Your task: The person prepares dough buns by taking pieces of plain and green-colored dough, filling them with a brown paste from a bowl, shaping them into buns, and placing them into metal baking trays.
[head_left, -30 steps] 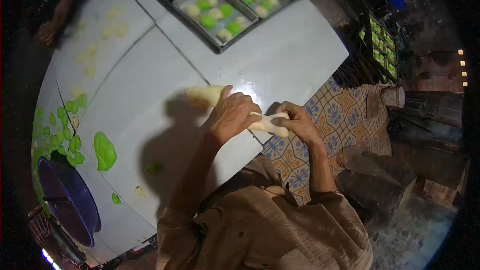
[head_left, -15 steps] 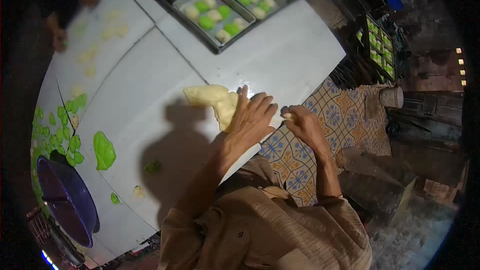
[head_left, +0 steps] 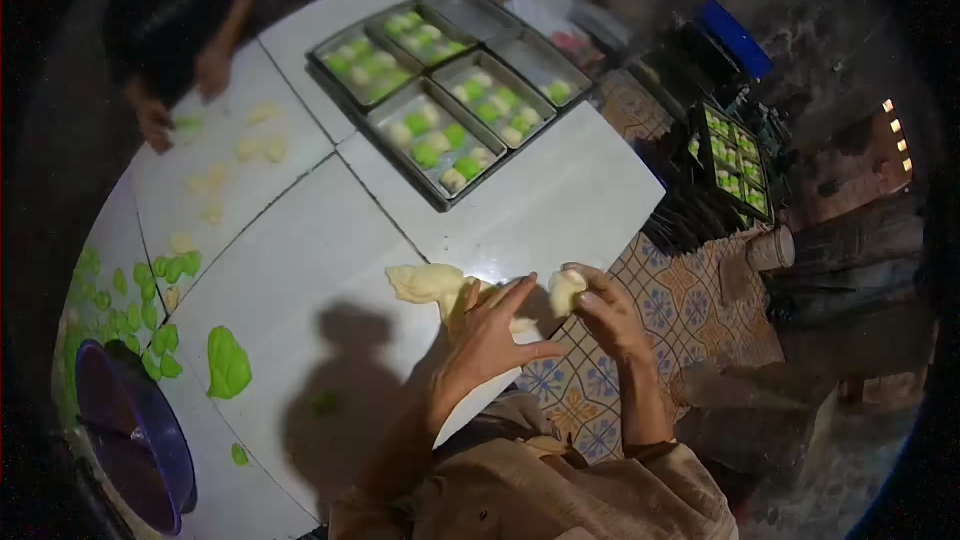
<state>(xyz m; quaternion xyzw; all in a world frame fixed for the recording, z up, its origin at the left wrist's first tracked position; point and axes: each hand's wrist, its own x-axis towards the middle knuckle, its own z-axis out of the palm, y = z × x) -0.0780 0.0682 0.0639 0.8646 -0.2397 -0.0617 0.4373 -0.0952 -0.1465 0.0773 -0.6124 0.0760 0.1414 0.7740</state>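
Observation:
A lump of pale yellow dough [head_left: 425, 283] lies on the white table near its front edge. My left hand [head_left: 493, 335] is over the dough's right part with its fingers stretched out and its thumb spread, hiding some of it. Just to the right, my right hand [head_left: 614, 322] pinches a small pale dough piece [head_left: 567, 293] between thumb and fingers, beyond the table's edge. That piece is apart from the larger lump. Whether the left palm presses on the dough, I cannot tell.
Metal baking trays [head_left: 443, 198] with green and pale dough balls stand at the far side. Flattened green dough [head_left: 229, 363] and several green pieces lie left, near a purple basin [head_left: 150, 440]. A co-worker [head_left: 180, 30] handles dough at the far left. More filled trays [head_left: 735, 165] stand right.
My right hand has come up with a dough piece separated from the lump. My left hand's thumb has spread outward. The whole view has shifted, showing more of the trays and the co-worker.

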